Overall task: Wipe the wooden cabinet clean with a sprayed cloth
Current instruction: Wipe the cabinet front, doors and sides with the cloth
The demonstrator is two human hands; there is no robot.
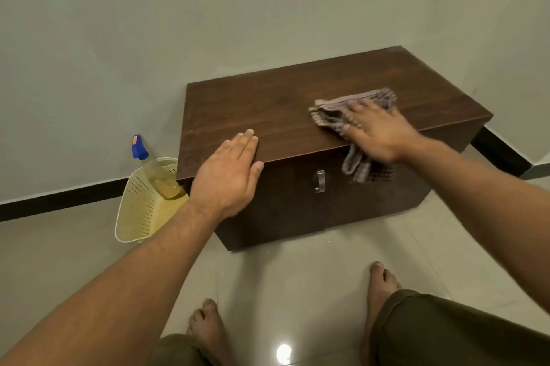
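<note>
A low dark wooden cabinet (pixel 268 109) stands on the floor against the wall. A checked cloth (pixel 330 115) lies on its top near the front edge, part of it hanging over the front. My right hand (pixel 378 133) presses flat on the cloth with fingers spread. My left hand (pixel 229 175) rests flat on the cabinet's front left edge, fingers together, holding nothing. A spray bottle (pixel 148 166) with a blue head and yellowish liquid stands in a cream basket at the cabinet's left.
The cream perforated basket (pixel 137 211) sits on the tiled floor between the cabinet and the wall. A metal handle (pixel 320 181) is on the cabinet front. My bare feet (pixel 205 327) stand on the glossy floor in front. A black skirting runs along the wall.
</note>
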